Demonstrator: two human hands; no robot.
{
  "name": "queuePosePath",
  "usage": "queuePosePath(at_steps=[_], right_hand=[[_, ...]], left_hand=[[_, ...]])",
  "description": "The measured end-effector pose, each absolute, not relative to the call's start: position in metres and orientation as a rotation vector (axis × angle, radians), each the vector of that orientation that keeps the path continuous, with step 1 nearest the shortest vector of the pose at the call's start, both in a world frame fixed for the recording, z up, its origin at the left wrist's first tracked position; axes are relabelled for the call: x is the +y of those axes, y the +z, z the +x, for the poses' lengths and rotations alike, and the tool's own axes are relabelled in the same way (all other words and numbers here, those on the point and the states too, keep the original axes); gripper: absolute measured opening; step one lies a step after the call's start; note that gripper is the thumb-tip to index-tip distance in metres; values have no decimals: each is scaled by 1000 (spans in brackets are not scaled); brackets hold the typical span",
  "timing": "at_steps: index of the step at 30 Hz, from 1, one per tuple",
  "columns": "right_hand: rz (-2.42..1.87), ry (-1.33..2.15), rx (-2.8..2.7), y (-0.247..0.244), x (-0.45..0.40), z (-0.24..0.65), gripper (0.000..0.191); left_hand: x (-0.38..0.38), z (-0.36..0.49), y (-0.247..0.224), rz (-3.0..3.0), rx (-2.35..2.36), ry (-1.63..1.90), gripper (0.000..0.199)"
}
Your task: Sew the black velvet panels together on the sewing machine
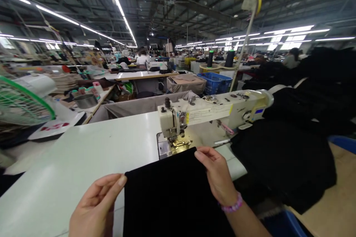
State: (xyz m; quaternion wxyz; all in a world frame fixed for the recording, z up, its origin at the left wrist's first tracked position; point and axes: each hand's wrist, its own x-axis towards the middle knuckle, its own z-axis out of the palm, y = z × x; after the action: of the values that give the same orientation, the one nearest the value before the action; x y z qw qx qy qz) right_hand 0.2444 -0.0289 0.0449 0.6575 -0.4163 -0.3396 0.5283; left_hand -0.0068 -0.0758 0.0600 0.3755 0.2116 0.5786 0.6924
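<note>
Left hand (97, 202) and right hand (218, 174) pinch black fabric (169, 192) before the sewing machine (211, 109); I see dark cloth (286, 159) right of it.

"What's on the person's R wrist (226, 196)?"
"Pink-and-purple, ring-shaped, beaded-looking bracelet (234, 204), bumpy all round; exact material unclear, bit blurry."
"And the R forearm (251, 221)?"
"Bare, AFAICT, as far as it shows."
"Hands?"
"L hand (96, 202) & R hand (217, 172) both bare, w/ slim fingers; L thumbnail (122, 180) looks short."
</note>
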Motion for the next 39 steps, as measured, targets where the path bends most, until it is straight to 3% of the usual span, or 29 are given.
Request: queuePosePath(at_steps=[14,21,26,29,32,35,39], right_hand=[[-958,1143,-801,47,-26,241,28],[-894,1215,-903,47,-23,246,25],[-873,1438,-1414,58,-55,247,17],[-846,1577,-1481,48,-84,240,18],[-881,1530,-1439,14,-103,232,15],[-1007,1216,-1542,-26,-106,230,5],[-899,640,-1851,-49,-99,239,27]], left_hand=[[-74,-10,54,598,1453,1780,38],[-71,-14,76,598,1472,1712,41],[-46,-42,134,1019,1580,1467,42],[-8,-42,152,1526,1506,1091,37],[34,-23,128,1780,1442,746,23],[62,3,76,1836,1459,728,19],[66,22,23,1917,1462,838,15]])
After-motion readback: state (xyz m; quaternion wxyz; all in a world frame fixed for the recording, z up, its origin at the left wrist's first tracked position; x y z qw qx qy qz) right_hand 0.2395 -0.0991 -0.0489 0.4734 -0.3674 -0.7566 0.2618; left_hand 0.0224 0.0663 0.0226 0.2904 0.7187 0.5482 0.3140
